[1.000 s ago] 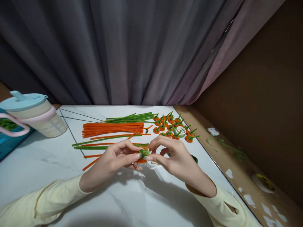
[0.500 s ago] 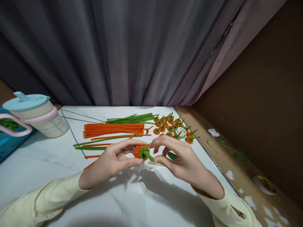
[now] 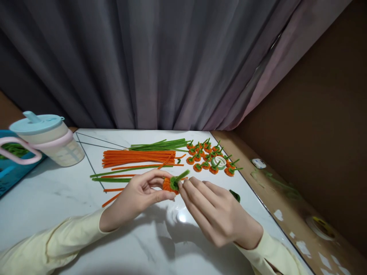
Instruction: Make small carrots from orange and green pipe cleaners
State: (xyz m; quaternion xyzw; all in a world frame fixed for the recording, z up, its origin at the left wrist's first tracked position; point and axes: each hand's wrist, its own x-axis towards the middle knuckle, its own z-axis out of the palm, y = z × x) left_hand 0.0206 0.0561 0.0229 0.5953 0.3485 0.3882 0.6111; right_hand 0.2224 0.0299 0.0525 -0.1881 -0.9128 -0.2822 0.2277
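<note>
Grey curtain (image 3: 160,61) fills the background, brown wall (image 3: 315,114) on the right. White marble desk (image 3: 57,202) below; I see its far edge under the curtain and its right edge against a brown ledge (image 3: 286,214).

Left hand (image 3: 137,196) is over the desk middle, thumb and forefinger pinched on an orange coil pumpkin (image 3: 169,184); the other fingers are curled and I can't see them well. The pumpkin is held above the surface, not resting on it. Its green stem (image 3: 180,176) points up toward the far right corner.

Right hand (image 3: 215,214) touches the pumpkin from the right with its fingertips, fingers (image 3: 195,194) stretched nearly straight and close together. Its thumb is hidden behind them, so I can't tell if it actually grips the pumpkin or the stem base.

Toward the far edge: orange pipe cleaners (image 3: 137,157) bundled, green pipe cleaners (image 3: 160,145) beyond them, a few loose ones nearer. Finished pumpkins (image 3: 210,156) are clustered near the far right corner, a tape roll (image 3: 219,162) among them. A dark green scrap (image 3: 235,195) is half hidden behind the right hand.

At the left edge, a cup with a blue lid (image 3: 47,139); its pink handle is cut off by the frame. A small white object (image 3: 259,163) on the ledge is too small to identify.
</note>
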